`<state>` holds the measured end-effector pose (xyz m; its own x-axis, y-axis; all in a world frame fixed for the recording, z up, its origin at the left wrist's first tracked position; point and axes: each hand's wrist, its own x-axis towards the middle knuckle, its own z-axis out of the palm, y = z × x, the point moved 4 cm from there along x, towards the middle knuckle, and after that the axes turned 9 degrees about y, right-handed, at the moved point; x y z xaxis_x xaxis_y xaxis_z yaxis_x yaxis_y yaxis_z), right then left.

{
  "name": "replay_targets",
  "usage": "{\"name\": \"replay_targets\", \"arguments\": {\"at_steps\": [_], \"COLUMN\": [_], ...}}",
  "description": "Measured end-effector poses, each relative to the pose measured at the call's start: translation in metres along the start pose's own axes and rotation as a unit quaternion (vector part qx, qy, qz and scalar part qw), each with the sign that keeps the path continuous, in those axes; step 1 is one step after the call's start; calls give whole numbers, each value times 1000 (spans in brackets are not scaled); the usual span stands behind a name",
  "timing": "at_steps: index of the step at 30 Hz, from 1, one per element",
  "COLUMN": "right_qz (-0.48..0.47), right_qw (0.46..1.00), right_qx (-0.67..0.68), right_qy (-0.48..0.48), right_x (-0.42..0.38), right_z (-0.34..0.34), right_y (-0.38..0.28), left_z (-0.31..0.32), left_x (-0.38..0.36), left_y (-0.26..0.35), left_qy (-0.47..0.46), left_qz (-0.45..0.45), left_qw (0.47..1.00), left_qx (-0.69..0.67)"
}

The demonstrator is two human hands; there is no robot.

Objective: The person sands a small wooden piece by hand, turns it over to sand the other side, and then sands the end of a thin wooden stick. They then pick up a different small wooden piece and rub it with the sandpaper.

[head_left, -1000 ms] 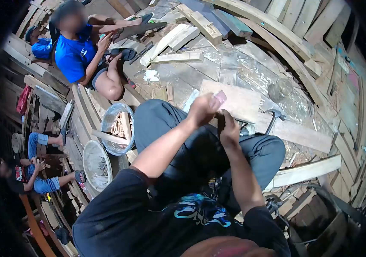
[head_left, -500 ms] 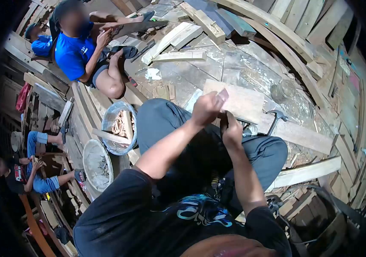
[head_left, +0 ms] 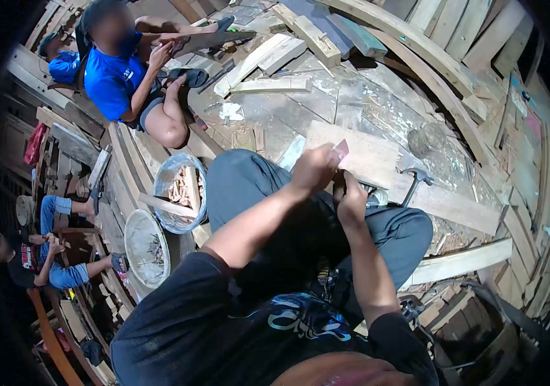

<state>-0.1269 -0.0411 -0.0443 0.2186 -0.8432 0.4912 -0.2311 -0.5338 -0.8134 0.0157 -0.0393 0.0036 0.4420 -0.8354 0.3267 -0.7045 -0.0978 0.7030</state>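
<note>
left hand point(head_left: 313, 168) pinching small pink flat piece point(head_left: 340, 150) | right hand point(head_left: 352, 199) closed round dark tool handle point(head_left: 337, 182) | steel claw hammer point(head_left: 411, 179) just beside

A small pink piece point(head_left: 340, 150) sticks up from the closed fingers of the left hand point(head_left: 314, 169); it is flat and pale pink, with one corner pointing upward, and only its upper end shows, so what it is made of cannot be told. It is held above the knees, in front of a pale wooden board point(head_left: 368, 156) lying on the floor. Just beside it, the right hand point(head_left: 354, 197) grips a dark, narrow object point(head_left: 338, 184) held nearly upright; its upper end rises close below the pink piece, and its lower part is hidden in the hand.
</note>
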Motion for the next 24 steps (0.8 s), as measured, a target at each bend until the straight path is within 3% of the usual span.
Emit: {"name": "replay_targets", "arguments": {"at_steps": [2, 3, 6, 7, 10, 11, 14, 17, 21, 23, 24], "right_qz": [48, -14, 33, 89, -17, -7, 1, -17, -14, -5, 6], "right_qw": [998, 1000, 999, 994, 1000, 1000, 1000, 1000, 1000, 1000, 1000], "right_qx": [30, -8, 6, 36, 11, 10, 8, -1, -17, -17, -12], "right_qy": [-23, 6, -17, -50, 5, 0, -6, 2, 17, 12, 10], "right_x": [-5, -1, -1, -4, -2, -2, -3, -4, -2, -4, -3], "right_z": [0, -2, -2, 2, 1, -1, -2, -2, -5, -5, -4], "right_y": [6, -3, 2, 12, 3, 3, 3, 6, -1, 0, 3], "left_z": [1, -4, -5, -4, 5, 7, 6, 10, 12, 8, 6], "left_x": [-4, 0, 0, 1, 1, 0, -7, -2, -4, 4, 6], "left_y": [0, 7, 11, 10, -7, -10, 0, -14, -16, -24, -20], "left_qy": [-26, -2, -15, 1, 47, 62, 22, 75, 43, 78, 78], "left_qz": [6, 35, -2, 37, 149, 188, 129, 229, 201, 60, 36], "left_qw": [1000, 999, 1000, 999, 986, 977, 991, 962, 972, 995, 995], "left_qx": [11, -15, -21, -2, 56, 74, 26, 125, 113, -29, -46]}}
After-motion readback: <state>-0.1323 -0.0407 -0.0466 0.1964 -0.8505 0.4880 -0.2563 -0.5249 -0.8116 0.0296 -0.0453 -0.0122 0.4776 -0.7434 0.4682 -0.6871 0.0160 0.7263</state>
